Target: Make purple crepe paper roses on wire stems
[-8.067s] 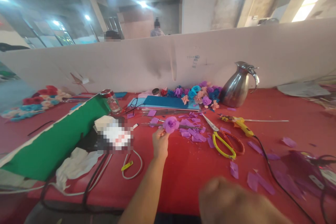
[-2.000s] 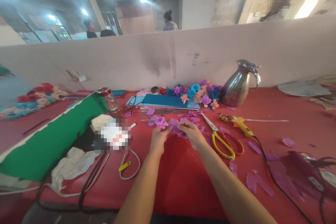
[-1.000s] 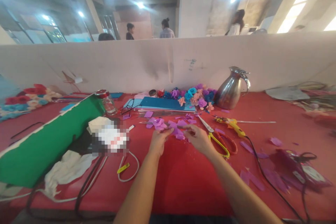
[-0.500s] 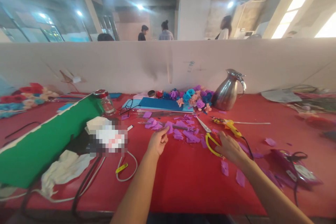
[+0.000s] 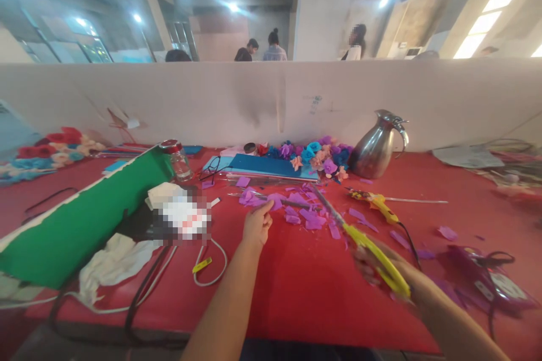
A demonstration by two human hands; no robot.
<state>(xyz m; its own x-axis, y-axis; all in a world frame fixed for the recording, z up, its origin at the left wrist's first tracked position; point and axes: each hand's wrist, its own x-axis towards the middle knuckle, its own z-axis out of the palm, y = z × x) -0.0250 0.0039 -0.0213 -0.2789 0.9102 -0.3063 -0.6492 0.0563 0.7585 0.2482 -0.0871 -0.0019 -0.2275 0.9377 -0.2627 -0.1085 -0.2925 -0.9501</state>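
Yellow-handled scissors (image 5: pixel 359 237) are in my right hand (image 5: pixel 383 265), which is closed around the handles. Their blades point up and left over the paper scraps, and motion blurs the fingers. My left hand (image 5: pixel 256 225) is closed, with thumb and index finger together at a purple paper piece (image 5: pixel 276 201). More purple scraps (image 5: pixel 313 219) lie scattered just beyond and to the right of that hand. A thin dark rod (image 5: pixel 296 203) lies among them.
A yellow glue gun (image 5: pixel 383 207) lies at right, before a steel jug (image 5: pixel 375 146). Paper flowers (image 5: pixel 315 152) and blue sheets (image 5: pixel 266 164) sit at the back. A green board (image 5: pixel 84 220), glass jar (image 5: pixel 180 166) and cables stand left; a purple packet (image 5: pixel 491 282) lies right.
The scissors have come up off the table in my right hand, which moved right and toward me. My left hand stays by the purple paper. The view has shifted slightly left.
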